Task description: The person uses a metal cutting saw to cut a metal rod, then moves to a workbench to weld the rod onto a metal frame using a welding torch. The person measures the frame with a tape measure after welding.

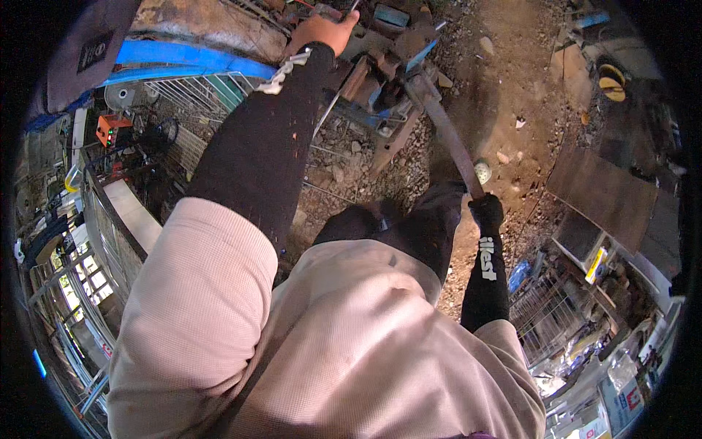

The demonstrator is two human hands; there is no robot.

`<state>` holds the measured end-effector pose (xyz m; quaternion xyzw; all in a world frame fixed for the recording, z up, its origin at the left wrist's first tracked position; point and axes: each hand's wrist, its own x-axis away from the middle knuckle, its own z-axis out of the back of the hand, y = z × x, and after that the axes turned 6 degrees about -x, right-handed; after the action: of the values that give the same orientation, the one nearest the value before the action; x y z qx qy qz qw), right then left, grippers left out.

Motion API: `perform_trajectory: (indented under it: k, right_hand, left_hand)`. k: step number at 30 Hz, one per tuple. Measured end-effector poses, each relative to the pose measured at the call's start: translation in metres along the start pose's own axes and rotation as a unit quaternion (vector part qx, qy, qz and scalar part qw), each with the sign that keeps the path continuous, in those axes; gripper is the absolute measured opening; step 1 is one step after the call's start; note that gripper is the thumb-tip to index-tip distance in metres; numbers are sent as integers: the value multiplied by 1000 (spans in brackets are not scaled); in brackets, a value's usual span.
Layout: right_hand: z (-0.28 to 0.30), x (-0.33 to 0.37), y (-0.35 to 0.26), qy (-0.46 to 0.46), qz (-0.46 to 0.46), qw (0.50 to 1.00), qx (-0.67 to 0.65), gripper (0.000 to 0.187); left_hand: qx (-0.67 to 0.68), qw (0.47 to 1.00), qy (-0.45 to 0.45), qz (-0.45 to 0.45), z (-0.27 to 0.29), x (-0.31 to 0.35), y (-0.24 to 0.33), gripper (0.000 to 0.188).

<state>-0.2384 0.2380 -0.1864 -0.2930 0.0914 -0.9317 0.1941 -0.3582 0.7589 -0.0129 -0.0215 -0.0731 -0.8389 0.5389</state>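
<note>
My left hand [322, 34], bare beyond a black sleeve, reaches forward at the top of the view. Its fingers are closed around what looks like a thin rod [355, 6], whose far part is cut off by the view's edge. My right hand [486, 211], dark and apparently gloved, grips the lower end of a long hammer [452, 135]. The hammer slants up and to the left, its head end beside a blue metal block or vise [395, 88]. Whether the hammer touches the block I cannot tell. A worn metal bar [357, 82] lies near the block.
Dirt and gravel ground [504, 80] runs ahead on the right. White wire racks [197, 91] and an orange box with green lights [114, 130] are on the left. A brown board [601, 192] and a wire basket [548, 311] lie to the right among clutter.
</note>
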Motion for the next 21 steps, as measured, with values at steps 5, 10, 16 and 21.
perform_trajectory:
  k: [5, 10, 16, 21]
  right_hand:
    - [22, -54, 29, -29, 85, 996, 6, 40]
    - [43, -136, 33, -264, 183, 911, 257, 39]
    - [119, -227, 13, -232, 151, 947, 162, 29]
    - [175, -357, -45, -229, 245, 916, 220, 25]
  left_hand:
    - [46, 999, -15, 22, -15, 7, -6, 112]
    - [28, 997, 1, 70, -13, 12, 2, 111]
    - [15, 991, 65, 115, -15, 26, 8, 109]
    - [13, 985, 79, 152, -8, 29, 11, 98]
